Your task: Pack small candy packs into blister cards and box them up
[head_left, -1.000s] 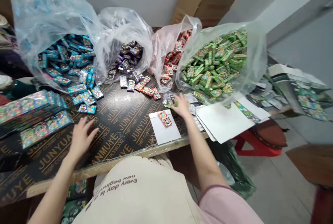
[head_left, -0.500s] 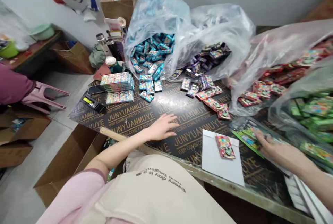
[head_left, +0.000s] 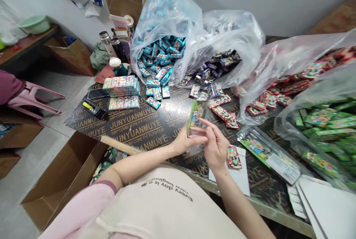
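Note:
Above the middle of the table, my left hand [head_left: 183,142] grips a clear plastic bag with a green printed edge [head_left: 194,115]. My right hand [head_left: 217,149] meets it at the bag, thumb and fingers pinched together on its near side. Part of the bag is hidden behind the fingers. Just right of my right wrist, a red packet [head_left: 234,157] lies on a white card [head_left: 244,179]. Farther right rests a pile of similar clear bags with green print [head_left: 258,149].
Large plastic bags spill blue packs [head_left: 162,52], purple packs [head_left: 213,68], red packs [head_left: 269,100] and green packs [head_left: 319,118] along the back. At left stand stacked boxes [head_left: 122,87] and a black cutter [head_left: 93,108]. An open carton [head_left: 59,179] sits below the table's left end.
My right hand has come from the pile of clear bags at right to the middle, bringing one bag. My left hand has risen off the tabletop and taken hold of it.

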